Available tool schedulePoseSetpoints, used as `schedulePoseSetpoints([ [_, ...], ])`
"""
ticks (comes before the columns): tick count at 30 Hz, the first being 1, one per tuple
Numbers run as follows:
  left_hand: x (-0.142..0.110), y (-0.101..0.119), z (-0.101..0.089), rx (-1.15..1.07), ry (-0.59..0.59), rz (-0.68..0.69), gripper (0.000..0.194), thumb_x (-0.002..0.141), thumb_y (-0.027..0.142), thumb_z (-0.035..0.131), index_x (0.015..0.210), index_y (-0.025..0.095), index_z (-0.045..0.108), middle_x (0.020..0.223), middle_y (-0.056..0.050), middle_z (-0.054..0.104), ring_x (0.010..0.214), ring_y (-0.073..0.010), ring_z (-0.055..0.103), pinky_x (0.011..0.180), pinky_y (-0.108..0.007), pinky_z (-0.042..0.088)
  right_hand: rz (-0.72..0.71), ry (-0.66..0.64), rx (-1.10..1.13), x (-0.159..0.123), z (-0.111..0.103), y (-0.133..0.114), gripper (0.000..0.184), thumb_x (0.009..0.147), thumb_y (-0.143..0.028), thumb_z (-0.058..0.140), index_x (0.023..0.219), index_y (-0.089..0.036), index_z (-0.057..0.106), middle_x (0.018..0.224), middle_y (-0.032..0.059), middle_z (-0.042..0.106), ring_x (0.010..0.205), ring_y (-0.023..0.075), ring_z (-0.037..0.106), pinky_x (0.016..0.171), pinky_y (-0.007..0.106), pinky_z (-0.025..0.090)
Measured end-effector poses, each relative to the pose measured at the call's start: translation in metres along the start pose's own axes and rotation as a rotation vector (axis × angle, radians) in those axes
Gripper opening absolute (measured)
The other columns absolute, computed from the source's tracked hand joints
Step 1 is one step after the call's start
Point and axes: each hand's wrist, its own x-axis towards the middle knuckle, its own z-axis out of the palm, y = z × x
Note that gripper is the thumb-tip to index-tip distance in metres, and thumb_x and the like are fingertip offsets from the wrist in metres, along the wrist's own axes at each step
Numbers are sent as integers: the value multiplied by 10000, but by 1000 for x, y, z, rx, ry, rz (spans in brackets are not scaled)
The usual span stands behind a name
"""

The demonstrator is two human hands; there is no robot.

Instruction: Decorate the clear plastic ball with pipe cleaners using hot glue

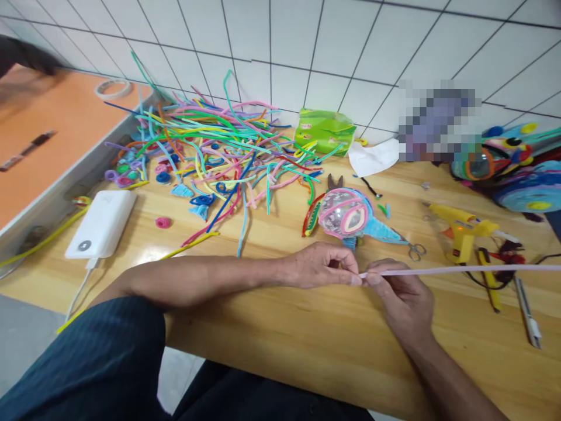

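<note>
Just beyond left hand (322,266), fish craft (346,217); both hands, right (405,298) too, pinch stem (456,270) end, seemingly for control

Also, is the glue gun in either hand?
No, the glue gun lies on the table while the left hand and right hand pinch a pale strip.

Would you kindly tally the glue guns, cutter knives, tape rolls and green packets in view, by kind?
Glue gun: 1
Cutter knives: 2, the yellow knife and the silver knife
Tape roll: 1
Green packet: 1
Total: 5
</note>
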Motion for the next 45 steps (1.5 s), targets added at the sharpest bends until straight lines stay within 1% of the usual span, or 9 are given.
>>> schedulePoseSetpoints([
  [5,-1,-1,0,-6,5,47,396,858,473,919,833,150,691,757,46,629,730,-93,519,714,-234,425,33,-3,4,1,0,-3,134,916,-376,841,851,-266,803,788,21,768,706,184,704,668,312,597],
  [12,-5,-6,1,106,40,212,262,938,375,803,850,147,711,740,35,618,678,-85,473,647,-219,376,68,-7,119,1,3,-7,218,956,-450,830,863,-256,800,788,9,758,628,154,677,603,279,574],
  [19,-8,-8,6,168,96,214,309,955,438,799,866,147,740,707,22,615,628,-89,442,586,-229,326,81,-6,105,3,0,-10,306,944,-540,830,857,-249,793,794,21,759,631,166,670,602,304,573],
  [26,-3,-11,4,102,126,254,319,943,426,803,833,152,681,766,12,649,691,-98,532,656,-229,424,-54,16,-74,0,-6,-10,276,1012,-423,746,794,-254,738,686,-11,709,619,171,643,607,310,523],
  [29,-3,-10,3,106,141,266,364,932,469,815,828,148,677,770,8,650,700,-101,540,658,-229,431,-315,50,-247,0,-15,-21,207,1032,-307,712,830,-265,690,671,-28,674,590,167,626,584,319,507],
  [32,-3,-7,2,131,131,302,368,937,474,815,827,147,685,768,6,650,694,-102,545,651,-229,429,-631,114,-620,4,-26,-36,139,976,-228,793,1081,-291,727,954,20,797,863,229,758,800,400,597],
  [36,-6,-4,4,227,95,339,281,957,400,788,844,153,717,743,13,653,659,-96,515,632,-227,409,-703,49,-935,10,-36,-46,322,1009,-270,795,1312,-280,689,1323,115,785,1280,332,722,1113,549,534],
  [41,-11,-1,5,353,96,356,287,986,420,766,870,159,738,723,14,643,628,-95,484,586,-223,371,-746,-57,-859,10,-42,-48,197,1038,-121,705,1163,-274,703,990,21,822,966,234,775,1022,463,567],
  [45,-13,12,-5,529,276,592,282,995,450,796,970,181,716,777,24,648,627,-92,492,594,-225,404,-626,-93,-761,6,-45,-45,116,1055,-159,680,1069,-263,732,910,23,815,824,208,766,795,376,576],
])
